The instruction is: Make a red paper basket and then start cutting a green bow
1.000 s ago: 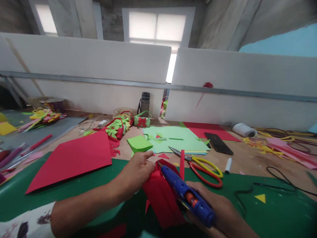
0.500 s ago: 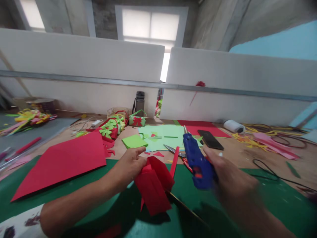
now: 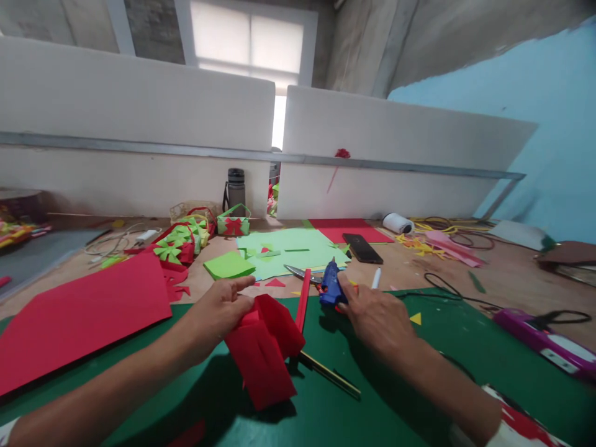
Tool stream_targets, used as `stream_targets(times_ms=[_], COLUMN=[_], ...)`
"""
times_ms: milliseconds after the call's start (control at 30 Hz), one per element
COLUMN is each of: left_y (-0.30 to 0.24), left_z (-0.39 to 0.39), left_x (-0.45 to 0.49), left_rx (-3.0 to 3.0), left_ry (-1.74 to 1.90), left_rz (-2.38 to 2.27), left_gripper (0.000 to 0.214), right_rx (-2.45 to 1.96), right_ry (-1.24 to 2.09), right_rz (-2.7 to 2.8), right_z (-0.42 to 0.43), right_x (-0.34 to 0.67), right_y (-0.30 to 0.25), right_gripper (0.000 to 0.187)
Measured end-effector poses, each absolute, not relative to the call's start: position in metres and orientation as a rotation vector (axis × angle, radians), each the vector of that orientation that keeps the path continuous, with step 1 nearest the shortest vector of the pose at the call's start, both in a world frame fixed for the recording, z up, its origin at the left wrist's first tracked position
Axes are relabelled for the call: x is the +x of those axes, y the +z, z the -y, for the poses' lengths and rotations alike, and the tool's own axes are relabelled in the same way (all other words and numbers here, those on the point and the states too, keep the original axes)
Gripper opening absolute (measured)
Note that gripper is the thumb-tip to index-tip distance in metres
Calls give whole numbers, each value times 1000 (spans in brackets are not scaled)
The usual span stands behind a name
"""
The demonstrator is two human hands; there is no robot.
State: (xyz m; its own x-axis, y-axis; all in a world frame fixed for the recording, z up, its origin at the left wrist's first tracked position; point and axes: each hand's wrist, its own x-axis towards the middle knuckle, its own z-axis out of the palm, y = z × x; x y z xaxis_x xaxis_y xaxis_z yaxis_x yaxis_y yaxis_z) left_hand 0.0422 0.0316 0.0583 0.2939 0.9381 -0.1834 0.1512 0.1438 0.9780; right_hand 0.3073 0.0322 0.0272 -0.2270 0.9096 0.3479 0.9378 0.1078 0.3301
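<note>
My left hand (image 3: 229, 313) pinches the edge of a folded red paper box (image 3: 264, 357) and keeps it tilted over the green mat. Out to the right, my right hand (image 3: 379, 320) has its fingers closed on a blue glue gun (image 3: 331, 285), low over the mat's far edge, nozzle pointing away from me. Whether the gun touches the surface I cannot tell. Between the two lies a narrow red paper strip (image 3: 303, 301), beside scissors (image 3: 298, 273) partly hidden by the strip and gun. A thin gold-and-black stick (image 3: 331, 374) rests on the mat beside the box.
A large red sheet (image 3: 88, 323) lies at left. Behind are green sheets (image 3: 279, 242), a phone (image 3: 362, 248), a small green paper basket (image 3: 233, 225) and a bottle (image 3: 236, 192). To the right sit a purple power strip (image 3: 544, 341) and a black cord (image 3: 447, 288).
My right hand has lowered the glue gun and carried it farther from me, toward the scissors. The left hand still holds the red box. My view has turned to the right.
</note>
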Motion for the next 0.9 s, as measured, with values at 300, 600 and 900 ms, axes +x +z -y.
stream_targets(times_ms=[300, 600, 900], left_y=[58, 60, 64], left_z=[-33, -27, -17], left_x=[42, 39, 44], left_rx=[1266, 1466, 1484], left_ry=[745, 688, 660], left_rz=[-1137, -1051, -993], left_gripper=[75, 67, 61], right_rx=[-1916, -1860, -1581], right_ry=[-593, -42, 712], right_rz=[2320, 2295, 2012], right_z=[-24, -32, -27], right_x=[293, 254, 254], right_y=[30, 37, 17], right_gripper=[37, 59, 69])
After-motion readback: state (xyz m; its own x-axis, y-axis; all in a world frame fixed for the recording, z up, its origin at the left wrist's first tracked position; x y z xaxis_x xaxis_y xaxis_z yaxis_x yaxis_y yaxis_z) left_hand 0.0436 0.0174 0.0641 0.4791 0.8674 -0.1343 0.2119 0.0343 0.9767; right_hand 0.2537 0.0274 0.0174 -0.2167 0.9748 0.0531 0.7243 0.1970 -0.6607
